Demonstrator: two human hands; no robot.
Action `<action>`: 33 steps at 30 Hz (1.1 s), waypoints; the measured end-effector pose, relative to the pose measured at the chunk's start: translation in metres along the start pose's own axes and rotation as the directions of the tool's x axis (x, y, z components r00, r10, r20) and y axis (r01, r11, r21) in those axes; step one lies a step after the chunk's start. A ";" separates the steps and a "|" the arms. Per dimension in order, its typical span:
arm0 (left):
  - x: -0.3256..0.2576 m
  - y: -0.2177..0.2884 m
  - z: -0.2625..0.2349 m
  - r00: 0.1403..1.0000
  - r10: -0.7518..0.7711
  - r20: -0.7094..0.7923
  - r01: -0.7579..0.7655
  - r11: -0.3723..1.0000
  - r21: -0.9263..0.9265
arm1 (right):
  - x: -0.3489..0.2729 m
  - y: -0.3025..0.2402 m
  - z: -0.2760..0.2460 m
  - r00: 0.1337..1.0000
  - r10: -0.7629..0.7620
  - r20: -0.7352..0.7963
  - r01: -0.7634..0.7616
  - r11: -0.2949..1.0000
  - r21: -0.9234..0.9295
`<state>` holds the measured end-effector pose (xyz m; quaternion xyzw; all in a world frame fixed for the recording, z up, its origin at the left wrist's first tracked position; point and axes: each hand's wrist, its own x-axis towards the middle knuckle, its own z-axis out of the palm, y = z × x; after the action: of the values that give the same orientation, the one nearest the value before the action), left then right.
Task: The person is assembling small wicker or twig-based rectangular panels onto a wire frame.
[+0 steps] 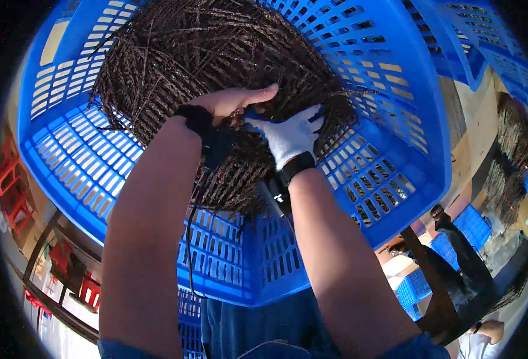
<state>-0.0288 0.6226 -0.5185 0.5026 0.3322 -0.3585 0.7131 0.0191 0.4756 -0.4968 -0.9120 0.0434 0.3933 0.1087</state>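
Thin dark brown sticks (198,36) are lying heaped inside a blue slatted basket (434,137). The bare left hand (228,103) is resting over them, thumb extended; its fingers are mostly hiding, so I cannot tell whether it is gripping any. The white-gloved right hand (294,137) is spreading its fingers. A black cable (189,251) hanging by the left forearm could be catching stick ends; hard pressing might be snapping them.

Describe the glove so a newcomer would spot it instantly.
Find the big blue basket in the middle, with dark sticks heaped inside. Follow the right forearm up past its black wristband to the glove, lying over the sticks. Its white fabric sets it apart from the bare left hand beside it.
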 end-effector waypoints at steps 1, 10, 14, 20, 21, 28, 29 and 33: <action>0.000 0.001 0.000 0.999 -0.004 0.034 0.005 1.000 -0.016 | 0.001 0.004 -0.003 0.999 0.021 -0.045 -0.021 1.000 -0.001; 0.002 -0.006 -0.002 0.991 0.025 0.131 -0.022 1.000 -0.018 | 0.010 0.002 0.009 0.992 0.074 -0.098 -0.086 0.989 -0.118; -0.008 -0.004 0.004 0.988 0.022 0.154 -0.039 0.993 0.111 | 0.010 0.016 0.010 0.988 0.038 -0.150 -0.038 0.999 -0.002; -0.023 -0.002 0.026 0.984 0.132 0.117 -0.164 0.931 0.327 | 0.011 0.041 0.013 0.904 -0.253 -0.344 0.225 0.967 -0.121; -0.023 -0.001 0.027 0.985 0.142 0.097 -0.168 0.915 0.367 | 0.012 0.043 0.013 0.955 -0.140 -0.261 0.149 0.989 0.014; -0.019 0.003 0.054 0.978 0.206 -0.035 -0.192 0.952 0.238 | 0.024 0.054 0.016 0.988 0.063 -0.139 0.013 0.873 0.488; -0.022 0.004 0.057 0.982 0.186 -0.040 -0.175 0.966 0.191 | 0.025 0.057 0.015 0.985 -0.023 -0.171 0.114 0.829 0.548; -0.055 0.013 0.055 0.973 0.223 -0.057 -0.204 0.951 0.232 | 0.010 0.066 -0.001 0.943 -0.195 -0.269 0.325 0.705 0.631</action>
<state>-0.0405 0.5832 -0.4513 0.6274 0.2625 -0.2933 0.6718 0.0157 0.4112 -0.5145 -0.8410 0.0611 0.2473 0.4773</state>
